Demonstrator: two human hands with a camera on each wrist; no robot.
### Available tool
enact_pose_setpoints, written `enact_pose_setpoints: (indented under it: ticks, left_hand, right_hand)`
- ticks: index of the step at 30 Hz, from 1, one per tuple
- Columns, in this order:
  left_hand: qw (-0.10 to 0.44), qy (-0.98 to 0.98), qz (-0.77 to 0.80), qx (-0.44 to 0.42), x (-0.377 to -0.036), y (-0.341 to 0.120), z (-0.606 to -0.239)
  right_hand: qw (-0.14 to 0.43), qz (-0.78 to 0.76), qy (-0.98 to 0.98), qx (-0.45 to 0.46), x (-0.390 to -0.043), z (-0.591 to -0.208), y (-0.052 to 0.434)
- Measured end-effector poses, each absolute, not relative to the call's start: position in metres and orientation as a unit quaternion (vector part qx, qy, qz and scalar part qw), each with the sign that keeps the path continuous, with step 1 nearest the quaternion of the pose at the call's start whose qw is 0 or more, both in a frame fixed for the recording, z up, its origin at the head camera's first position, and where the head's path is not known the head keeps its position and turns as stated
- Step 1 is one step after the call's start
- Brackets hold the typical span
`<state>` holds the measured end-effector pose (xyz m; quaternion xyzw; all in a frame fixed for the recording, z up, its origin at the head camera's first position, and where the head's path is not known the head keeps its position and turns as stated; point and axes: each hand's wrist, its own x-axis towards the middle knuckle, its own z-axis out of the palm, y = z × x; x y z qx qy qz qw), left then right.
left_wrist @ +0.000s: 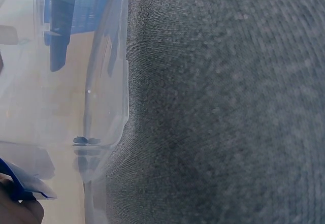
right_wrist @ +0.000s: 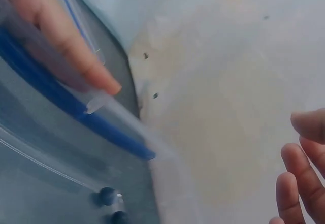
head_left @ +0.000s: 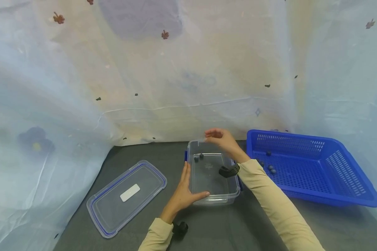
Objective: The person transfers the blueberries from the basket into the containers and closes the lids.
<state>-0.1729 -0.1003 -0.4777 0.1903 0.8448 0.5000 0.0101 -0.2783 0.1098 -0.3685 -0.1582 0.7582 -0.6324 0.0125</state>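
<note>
A clear plastic container (head_left: 229,190) stands on the grey table with two small dark balls (head_left: 199,157) near its far left corner. My left hand (head_left: 183,191) braces its near left corner: straight fingers lie along the left wall and the thumb along the front rim. My right hand (head_left: 220,137) hovers over the far rim with relaxed fingers and holds nothing. In the right wrist view, its fingertips (right_wrist: 299,173) hang free, the two balls (right_wrist: 107,196) lie below, and a left-hand finger (right_wrist: 76,46) rests against the container. The left wrist view shows the container wall (left_wrist: 106,107) and the balls (left_wrist: 84,140).
A blue perforated basket (head_left: 342,167) with several dark balls (head_left: 271,169) sits to the right of the container. The container's clear lid (head_left: 110,209), edged in blue, lies flat to the left. Pale draped cloth (head_left: 176,87) closes off the back and both sides.
</note>
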Motion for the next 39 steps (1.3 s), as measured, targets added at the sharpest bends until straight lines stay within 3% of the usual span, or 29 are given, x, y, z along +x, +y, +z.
enact_pose_setpoints:
  ticks: [20,39]
  left_hand:
    - [0.010,0.841,0.505,0.191,-0.172,-0.099,-0.478]
    - [0.007,0.843,0.504,0.186,-0.169,-0.101,-0.478]
  right_hand:
    - [-0.050,-0.577,0.789,-0.204,-0.232,-0.323,0.183]
    - [-0.114,-0.566,0.809,-0.108,-0.222,-0.329,0.266]
